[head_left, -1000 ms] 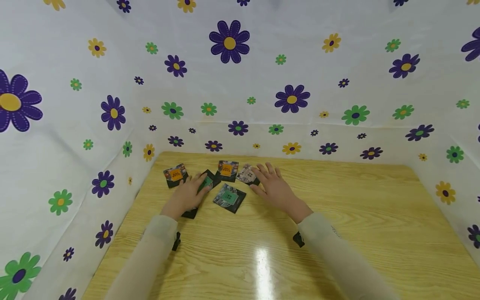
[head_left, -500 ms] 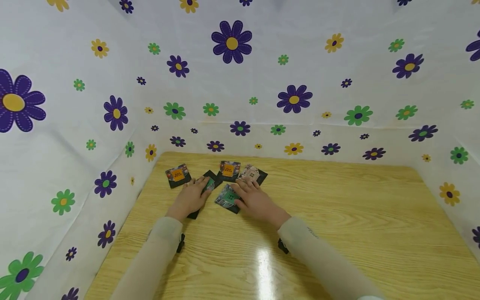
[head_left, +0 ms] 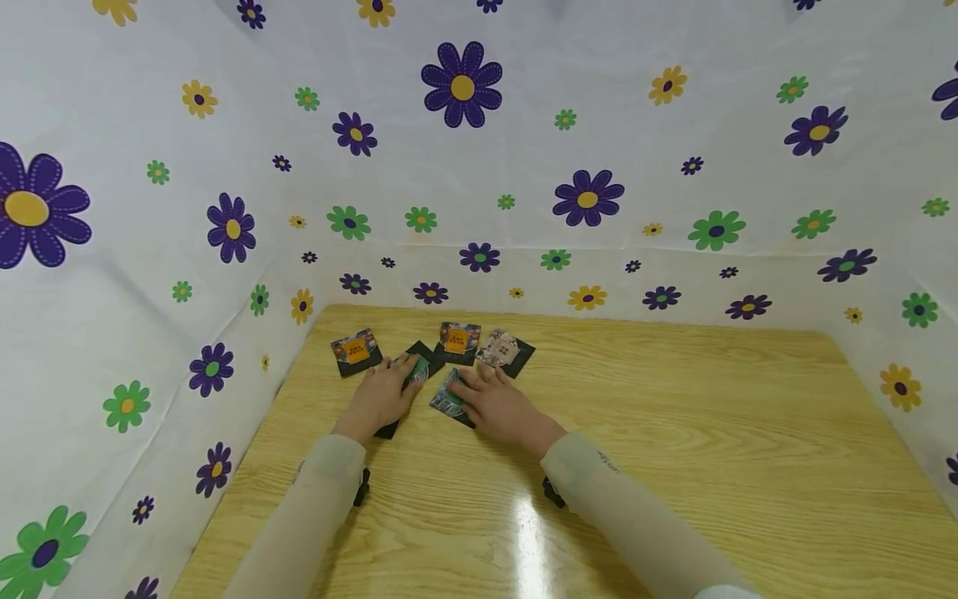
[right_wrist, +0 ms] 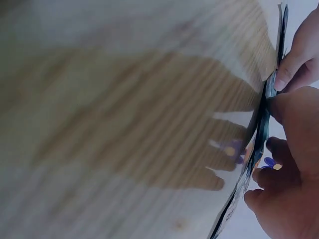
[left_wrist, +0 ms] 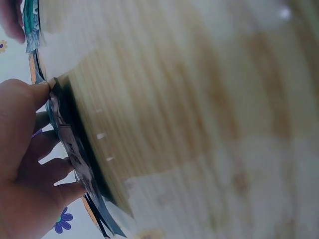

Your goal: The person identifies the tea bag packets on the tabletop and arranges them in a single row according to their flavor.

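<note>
My left hand point(head_left: 377, 398) rests with extended fingers across a flat dark packet with a green label point(head_left: 421, 371) and a dark packet point(head_left: 387, 430) showing below the palm. In the left wrist view its thumb and fingertips touch a packet with a pale printed face point(left_wrist: 75, 149). My right hand point(head_left: 503, 406) lies on another green-labelled packet point(head_left: 446, 403), covering most of its label. Seen from the right wrist, the fingertips of my right hand point(right_wrist: 294, 164) touch the packets' surface, close to the left hand point(right_wrist: 305, 52).
Behind the hands lie an orange-labelled packet point(head_left: 356, 351) at left, a second orange-labelled packet point(head_left: 459, 339), and a pale-labelled packet point(head_left: 503, 349) on the wooden table point(head_left: 711, 433). A flower-print cloth point(head_left: 516, 166) encloses the back and sides.
My right hand has moved left and toward me, from the pale-labelled packet onto the green-labelled one. The left hand has stayed on its packets.
</note>
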Demonstrator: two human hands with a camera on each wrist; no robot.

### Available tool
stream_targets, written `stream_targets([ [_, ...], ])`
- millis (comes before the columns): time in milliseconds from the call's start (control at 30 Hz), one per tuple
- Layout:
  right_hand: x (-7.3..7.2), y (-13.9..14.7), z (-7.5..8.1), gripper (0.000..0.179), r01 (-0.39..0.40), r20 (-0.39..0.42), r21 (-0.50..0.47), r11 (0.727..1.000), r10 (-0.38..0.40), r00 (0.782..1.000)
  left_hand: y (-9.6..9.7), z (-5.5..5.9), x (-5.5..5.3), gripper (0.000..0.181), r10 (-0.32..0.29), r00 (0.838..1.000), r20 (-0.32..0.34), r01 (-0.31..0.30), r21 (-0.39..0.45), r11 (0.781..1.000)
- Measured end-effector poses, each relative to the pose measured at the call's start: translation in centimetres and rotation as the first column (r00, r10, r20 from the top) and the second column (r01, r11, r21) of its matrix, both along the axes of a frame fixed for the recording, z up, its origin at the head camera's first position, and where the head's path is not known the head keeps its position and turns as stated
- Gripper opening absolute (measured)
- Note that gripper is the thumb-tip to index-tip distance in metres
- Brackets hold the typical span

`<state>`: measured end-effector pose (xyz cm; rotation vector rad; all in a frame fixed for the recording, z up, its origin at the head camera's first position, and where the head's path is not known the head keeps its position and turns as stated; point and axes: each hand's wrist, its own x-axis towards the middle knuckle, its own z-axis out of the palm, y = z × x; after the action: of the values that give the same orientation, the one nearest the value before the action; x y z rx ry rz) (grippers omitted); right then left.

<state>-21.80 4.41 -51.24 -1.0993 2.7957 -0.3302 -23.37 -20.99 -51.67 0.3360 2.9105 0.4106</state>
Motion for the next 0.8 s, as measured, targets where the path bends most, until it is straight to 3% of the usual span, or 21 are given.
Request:
stream_targets([
  [500, 0.31, 0.10, 0.32, 0.047, 0.027, -0.020, 0.067, 0.997, -0.026, 0.999, -0.06, 0.00, 0.10, 0.061, -0.008, 1.000, -0.029, 0.008, 0.007, 1.000],
  [800, 0.43, 0.28, 0.42, 0.052, 0.048, 0.007, 0.038, 0.998, -0.049, 0.999, -0.05, -0.08, 0.04, 0.060, -0.008, 1.000, -0.027, 0.008, 0.005, 1.000],
])
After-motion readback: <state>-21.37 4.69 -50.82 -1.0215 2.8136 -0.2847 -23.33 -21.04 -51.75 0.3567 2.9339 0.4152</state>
